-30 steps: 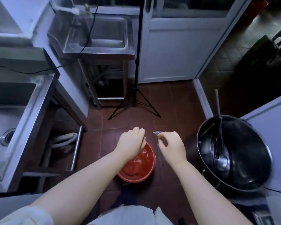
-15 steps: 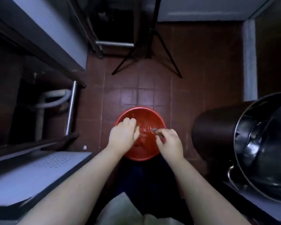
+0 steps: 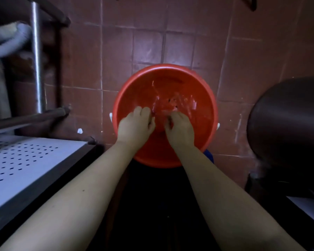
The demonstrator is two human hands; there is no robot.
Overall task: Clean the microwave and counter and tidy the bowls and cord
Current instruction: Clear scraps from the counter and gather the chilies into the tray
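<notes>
Both hands reach down over a red bucket (image 3: 198, 84) that stands on the brown tiled floor (image 3: 149, 48). The left hand (image 3: 136, 125) and the right hand (image 3: 179, 129) are close together, side by side, just above the near half of the bucket. The fingers of both hands are curled down and in. I cannot tell if they pinch something small or hold nothing, because the spot between them is blurry. Just past the fingertips, inside the bucket, lie some clear shiny bits (image 3: 176, 104). They could be water or thin plastic. I think the hands are held over the bucket so that dirt or scraps fall in there and not on the floor. To the left of the left arm is a white top with little holes (image 3: 25, 160). It may be the microwave, but I cannot be sure. Beyond it are a shiny metal leg (image 3: 37, 60) and a grey hose (image 3: 5, 42). To the right of the right hand sits a big dark pot (image 3: 286, 133), well apart from the bucket. No bowls and no cord show here, so that part of the job looks not yet done.
</notes>
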